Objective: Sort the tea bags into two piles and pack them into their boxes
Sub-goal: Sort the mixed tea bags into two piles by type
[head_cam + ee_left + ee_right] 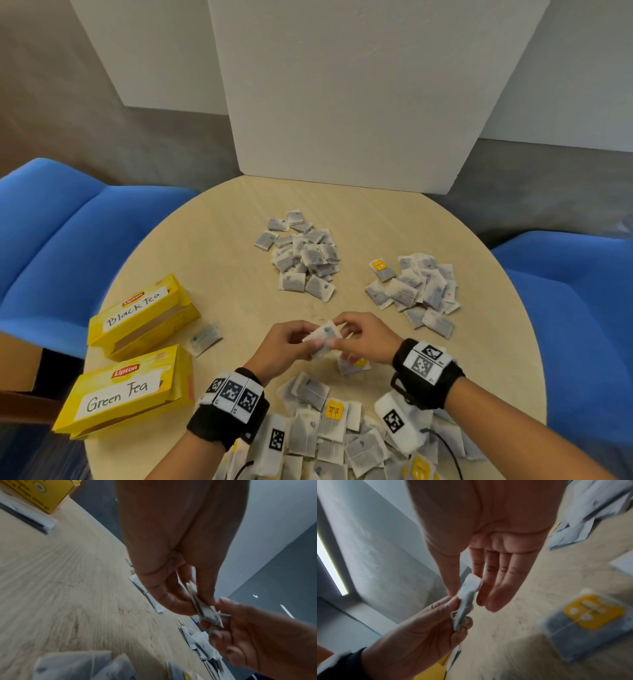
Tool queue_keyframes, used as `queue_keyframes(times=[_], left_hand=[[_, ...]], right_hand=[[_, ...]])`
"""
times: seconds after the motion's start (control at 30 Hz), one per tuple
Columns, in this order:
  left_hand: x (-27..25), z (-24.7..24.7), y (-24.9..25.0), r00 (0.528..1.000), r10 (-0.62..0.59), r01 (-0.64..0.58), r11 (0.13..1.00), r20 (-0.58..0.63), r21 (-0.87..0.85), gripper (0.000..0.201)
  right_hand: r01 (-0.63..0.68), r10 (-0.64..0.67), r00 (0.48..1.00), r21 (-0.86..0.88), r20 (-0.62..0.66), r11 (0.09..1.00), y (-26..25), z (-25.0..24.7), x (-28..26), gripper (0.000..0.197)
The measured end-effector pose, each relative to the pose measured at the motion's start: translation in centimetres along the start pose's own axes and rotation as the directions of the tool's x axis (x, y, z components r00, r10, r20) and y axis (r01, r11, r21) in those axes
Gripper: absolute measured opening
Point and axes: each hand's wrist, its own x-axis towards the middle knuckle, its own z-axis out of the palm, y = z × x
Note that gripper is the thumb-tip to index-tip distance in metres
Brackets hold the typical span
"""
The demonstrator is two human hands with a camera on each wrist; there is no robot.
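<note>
Tea bags (322,337) are sitting between both my hands above the middle of the bench (212,240), a thin clump of perhaps two stuck together; the exact count is not readable. My left hand (284,346) is pinching the clump between thumb and fingers. My right hand (366,337) is also gripping it: its thumb and fingertips are pinching the clump's upper edge while the remaining fingers are lying nearly straight.

Layout, from where I am sitting:
- A sorted pile (301,257) is lying at 12 o'clock.
- A second sorted pile (416,291) is lying at 2 o'clock.
- The unsorted heap (329,435) is lying at 6 o'clock, under my wrists.
- The Black Tea box (137,311) and Green Tea box (120,390) are lying on their sides at 9 and 8 o'clock, well apart from both piles.
- One lone bag (205,339) is lying just beside the Black Tea box.

Judged risks:
- If I am pulling the bags apart too sharply, thin paper or a string could be tearing.
- The two kinds are looking nearly alike; misreading the small mark would be putting a bag in the wrong pile.
- My wrist bands are hovering over the loose heap and could be dragging bags off the bench edge.
</note>
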Motion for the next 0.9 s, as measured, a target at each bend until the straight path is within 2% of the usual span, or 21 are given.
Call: queue_keyframes(times=[0.07,0.13,0.2,0.23,0.3,0.37,0.4,0.43,0.47,0.5,0.53,0.57,0.63,0.8,0.87,0.9], left_hand=[[0.0,0.1,-0.1,1.000,0.021,-0.021,0.997,0.002,0.077,0.016],[0.0,0.0,-0.6,0.996,0.008,0.008,0.985,-0.094,0.172,0.013],[0.0,-0.3,-1.4,0.976,-0.037,0.098,0.956,-0.217,0.276,0.021],[-0.1,-0.5,-1.8,0.970,-0.062,0.142,0.928,-0.234,0.345,0.025],[-0.5,-0.8,-2.7,0.979,-0.106,0.183,0.827,-0.173,0.531,0.027],[-0.9,-1.1,-3.1,0.986,-0.153,0.160,0.712,-0.072,0.683,0.029],[-1.0,-1.1,-3.2,0.983,-0.183,0.146,0.668,-0.029,0.730,0.032],[-1.1,-1.1,-3.2,0.978,-0.211,0.133,0.631,0.004,0.764,0.035],[-1.1,-1.1,-3.2,0.972,-0.233,0.121,0.596,0.026,0.794,0.039],[-1.1,-1.1,-3.1,0.968,-0.247,0.106,0.562,0.044,0.820,0.041],[-1.1,-1.0,-3.0,0.966,-0.253,0.090,0.534,0.058,0.841,0.041],[-1.1,-1.0,-2.9,0.966,-0.249,0.072,0.514,0.069,0.855,0.039],[-1.1,-0.9,-2.9,0.969,-0.233,0.051,0.499,0.078,0.865,0.035],[-1.1,-0.8,-3.0,0.986,-0.138,-0.008,0.536,0.097,0.844,0.026],[-1.1,-0.8,-2.8,0.991,-0.086,-0.029,0.591,0.098,0.806,0.031],[-1.1,-0.8,-2.7,0.993,-0.067,-0.035,0.609,0.095,0.792,0.032]], right_hand=[[0.012,-0.012,1.000,0.040,0.005,0.999,0.1,0.7,0.4,0.021],[0.000,0.000,1.000,0.009,-0.012,1.000,0.1,0.6,1.1,0.017],[-0.015,0.010,0.993,-0.038,-0.116,0.999,-0.3,-0.2,2.2,0.020],[0.004,-0.004,0.983,-0.004,-0.185,1.000,-0.8,-0.6,2.7,0.023],[0.097,-0.053,0.962,0.152,-0.270,0.984,-2.5,-1.5,3.5,0.034],[0.121,-0.049,0.970,0.297,-0.239,0.947,-3.5,-2.1,3.9,0.048],[0.087,-0.028,0.978,0.284,-0.205,0.955,-3.5,-2.2,4.1,0.056],[0.035,-0.003,0.985,0.186,-0.173,0.982,-3.2,-2.3,4.1,0.061],[-0.019,0.017,0.989,-0.015,-0.144,1.000,-2.4,-2.3,4.1,0.063],[-0.063,0.034,0.993,-0.275,-0.110,0.960,-1.3,-2.2,4.0,0.061],[-0.082,0.056,0.996,-0.498,-0.067,0.863,-0.2,-2.1,3.8,0.056],[-0.075,0.080,0.997,-0.633,-0.021,0.771,0.9,-2.0,3.5,0.052],[-0.058,0.117,0.993,-0.716,0.033,0.696,2.6,-1.8,2.9,0.049],[-0.051,0.128,0.991,-0.755,0.044,0.654,4.3,-1.2,1.4,0.040],[-0.015,0.081,0.995,-0.725,0.056,0.689,4.7,-1.1,0.8,0.033],[0.002,0.043,0.998,-0.679,0.050,0.734,4.9,-1.1,0.5,0.033]])
